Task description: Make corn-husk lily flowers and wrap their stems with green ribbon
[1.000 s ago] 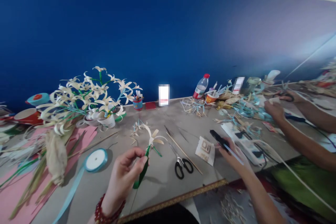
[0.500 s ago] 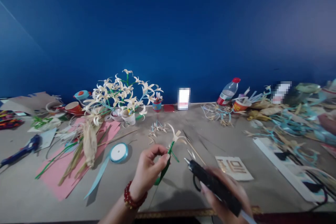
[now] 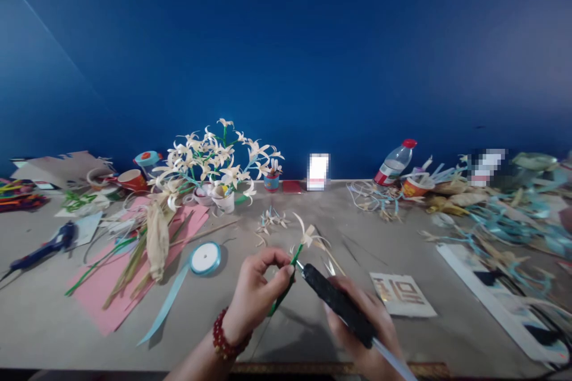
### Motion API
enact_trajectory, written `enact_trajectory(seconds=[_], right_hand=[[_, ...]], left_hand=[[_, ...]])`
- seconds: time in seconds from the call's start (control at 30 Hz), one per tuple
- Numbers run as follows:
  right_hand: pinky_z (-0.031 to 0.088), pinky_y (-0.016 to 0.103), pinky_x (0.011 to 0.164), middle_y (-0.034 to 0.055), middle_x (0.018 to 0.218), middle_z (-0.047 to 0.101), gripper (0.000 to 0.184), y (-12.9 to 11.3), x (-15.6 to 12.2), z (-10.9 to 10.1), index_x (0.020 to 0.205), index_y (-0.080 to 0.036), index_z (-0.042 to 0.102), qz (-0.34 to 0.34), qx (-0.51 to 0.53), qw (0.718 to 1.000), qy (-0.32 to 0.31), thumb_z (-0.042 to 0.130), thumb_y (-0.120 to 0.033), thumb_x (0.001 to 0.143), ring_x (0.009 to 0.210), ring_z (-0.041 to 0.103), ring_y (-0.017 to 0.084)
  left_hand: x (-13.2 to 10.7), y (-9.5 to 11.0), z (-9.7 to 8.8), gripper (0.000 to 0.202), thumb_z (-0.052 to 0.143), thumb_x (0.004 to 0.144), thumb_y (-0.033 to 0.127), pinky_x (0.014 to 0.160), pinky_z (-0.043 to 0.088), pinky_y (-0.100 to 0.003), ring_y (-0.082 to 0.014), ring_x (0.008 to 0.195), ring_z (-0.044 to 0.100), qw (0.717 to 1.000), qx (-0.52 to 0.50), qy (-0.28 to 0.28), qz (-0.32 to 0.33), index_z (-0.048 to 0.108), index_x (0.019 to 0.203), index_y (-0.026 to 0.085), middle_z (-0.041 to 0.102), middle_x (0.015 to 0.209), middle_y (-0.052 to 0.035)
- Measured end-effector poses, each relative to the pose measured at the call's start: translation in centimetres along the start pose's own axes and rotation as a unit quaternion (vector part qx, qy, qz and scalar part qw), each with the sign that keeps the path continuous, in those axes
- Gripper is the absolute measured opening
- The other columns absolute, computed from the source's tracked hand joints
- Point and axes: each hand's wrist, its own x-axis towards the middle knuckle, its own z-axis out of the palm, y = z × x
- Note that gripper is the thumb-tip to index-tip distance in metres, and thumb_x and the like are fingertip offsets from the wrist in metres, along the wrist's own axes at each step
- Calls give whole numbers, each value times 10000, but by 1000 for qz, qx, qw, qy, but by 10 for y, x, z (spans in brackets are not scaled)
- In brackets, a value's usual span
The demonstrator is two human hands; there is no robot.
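Observation:
My left hand (image 3: 257, 294) pinches the green-wrapped stem of a small cream straw flower (image 3: 306, 236), holding it up over the grey table (image 3: 53, 315). My right hand (image 3: 364, 327) is wrapped round a black glue gun (image 3: 337, 303) with a clear glue stick out of its back end. The gun's tip touches the stem just below the flower head, right next to my left fingertips. A red bead bracelet (image 3: 226, 342) is on my left wrist.
A pot of cream straw flowers (image 3: 214, 164) stands behind, beside a pink sheet (image 3: 118, 274) with dried husks and a light blue ribbon roll (image 3: 204, 258). A blue glue gun (image 3: 42, 247) lies far left. A bottle (image 3: 395, 162), cups, ribbon scraps and a printed card (image 3: 402, 294) lie right.
My head turned left, so the other person's arms left the view. My right hand brought the black glue gun from the right over to the flower stem in my left hand.

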Motion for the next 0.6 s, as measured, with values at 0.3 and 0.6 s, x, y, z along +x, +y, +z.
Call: enact_trajectory(seconds=[0.3, 0.6], right_hand=[[508, 272, 577, 28, 781, 731, 109, -4, 2, 0, 922, -253, 627, -15, -25, 999, -18, 551, -269, 846, 646, 693, 209], [497, 274, 561, 26, 742, 712, 102, -3, 1, 1, 890, -257, 626, -4, -19, 1000, -20, 557, -329, 864, 618, 675, 207]], left_hand=[[-2, -1, -2, 144, 618, 827, 266, 629, 419, -236, -156, 657, 557, 1000, 8, 6, 8, 641, 737, 156, 637, 675, -29], [-3, -2, -2, 149, 613, 829, 267, 642, 417, -237, -151, 658, 551, 1000, 15, 7, 13, 635, 732, 156, 628, 672, -23]])
